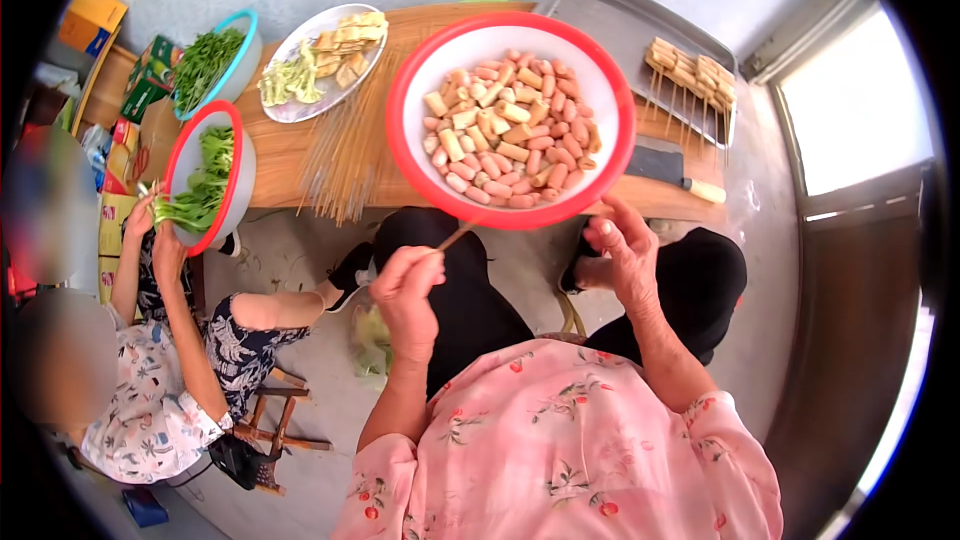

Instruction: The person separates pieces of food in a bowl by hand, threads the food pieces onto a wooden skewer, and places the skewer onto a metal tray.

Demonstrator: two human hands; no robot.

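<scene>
My left hand [408,292] is closed around a thin wooden skewer [458,235], its tip pointing up toward the near rim of the red-rimmed bowl [412,155]. In that bowl lie many small pink sausages [575,130] and pale brown cut pieces [513,112]. My right hand [628,250] is just off the bowl's lower right rim, fingers bent and apart, with nothing visible in it. Left of the bowl, a bundle of loose skewers [350,155] is spread on the wooden table [275,165].
A metal tray [590,10] at the back right holds skewered pieces [690,70]. A cleaver [655,162] lies at the table's right. Further left stand an oval plate [290,110] and bowls of greens [215,65]. A co-worker [165,370] handles leafy greens [205,195].
</scene>
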